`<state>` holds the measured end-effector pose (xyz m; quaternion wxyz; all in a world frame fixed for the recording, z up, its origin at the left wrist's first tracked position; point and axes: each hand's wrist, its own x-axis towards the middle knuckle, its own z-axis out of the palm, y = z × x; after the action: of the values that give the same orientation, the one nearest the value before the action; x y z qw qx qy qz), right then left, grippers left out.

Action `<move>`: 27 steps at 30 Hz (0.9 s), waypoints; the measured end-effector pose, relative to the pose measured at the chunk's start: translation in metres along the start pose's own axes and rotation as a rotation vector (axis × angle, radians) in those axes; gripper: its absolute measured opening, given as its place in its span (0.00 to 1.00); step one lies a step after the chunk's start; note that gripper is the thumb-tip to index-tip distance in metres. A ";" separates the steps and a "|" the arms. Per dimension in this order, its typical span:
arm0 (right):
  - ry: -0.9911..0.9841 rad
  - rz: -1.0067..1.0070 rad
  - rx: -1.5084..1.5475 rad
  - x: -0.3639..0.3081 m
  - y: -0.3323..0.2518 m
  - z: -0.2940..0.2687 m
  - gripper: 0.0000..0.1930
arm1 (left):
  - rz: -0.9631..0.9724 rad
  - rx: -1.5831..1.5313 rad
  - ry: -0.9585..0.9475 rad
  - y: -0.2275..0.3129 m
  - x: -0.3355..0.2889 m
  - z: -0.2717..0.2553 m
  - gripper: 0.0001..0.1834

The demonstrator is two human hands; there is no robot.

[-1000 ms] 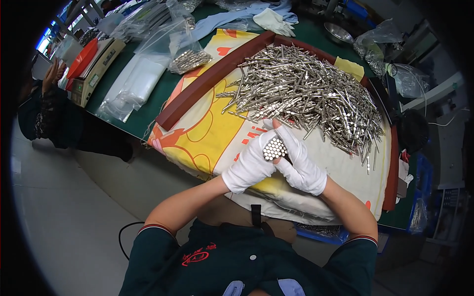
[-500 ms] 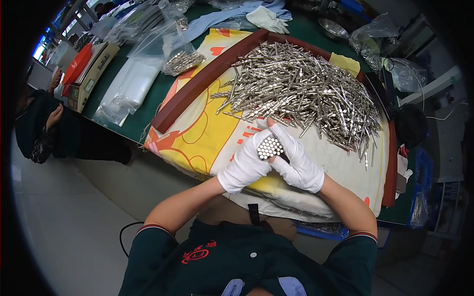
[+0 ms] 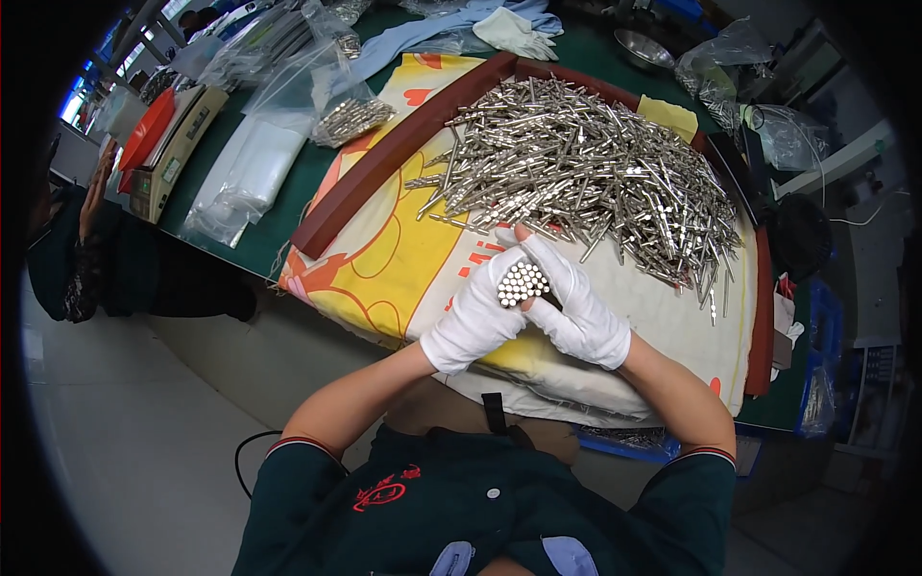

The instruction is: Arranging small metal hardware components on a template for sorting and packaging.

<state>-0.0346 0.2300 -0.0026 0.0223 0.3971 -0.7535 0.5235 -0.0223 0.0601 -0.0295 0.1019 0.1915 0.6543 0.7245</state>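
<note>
Green worktop (image 3: 293,197) under a patterned cloth (image 3: 384,278): bundle of metal rods (image 3: 522,285) being held at the centre

Across the upper right of the frame, a large loose pile of rods (image 3: 595,163) is being bordered by red-brown bars (image 3: 403,149) on the cloth. At the upper left, bagged rods (image 3: 355,120) are being stored on the worktop near a scale (image 3: 178,158), by which a red tray (image 3: 147,134) is being carried. Beside the scale, at the left edge, a co-worker (image 3: 101,250) is being partly lost in shadow.

Just below the pile, the bundle is being clasped from both sides, its round, pale ends being turned toward the camera. On its left it is being wrapped by the white-gloved left hand (image 3: 475,317), with the fingers curled in. On its right it is being pressed by the white-gloved right hand (image 3: 588,322), with the thumb at the lower side and the other fingers together along the upper side. Some fingertips are being hidden, so their exact placing cannot be told; nor can it be told whether the bundle is being supported by the cloth.

By judgement, loose rods are being gathered and evened into one compact bundle. Steady pressure from both sides seems to be called for next, with any uneven ends being nudged level and no rod being let slip.
</note>
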 end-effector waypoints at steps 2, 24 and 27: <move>-0.002 0.033 0.010 0.000 -0.001 0.000 0.38 | 0.005 -0.043 -0.008 0.000 0.000 0.000 0.31; 0.215 0.562 0.677 0.018 -0.007 0.006 0.19 | 0.026 0.192 0.038 0.006 0.001 0.002 0.24; 0.229 0.546 0.696 0.016 -0.007 0.006 0.20 | -0.043 0.140 0.024 0.008 0.001 0.002 0.23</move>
<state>-0.0387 0.2147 0.0067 -0.1682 0.1074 -0.6026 0.7727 -0.0220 0.0611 -0.0217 0.0957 0.1755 0.7086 0.6768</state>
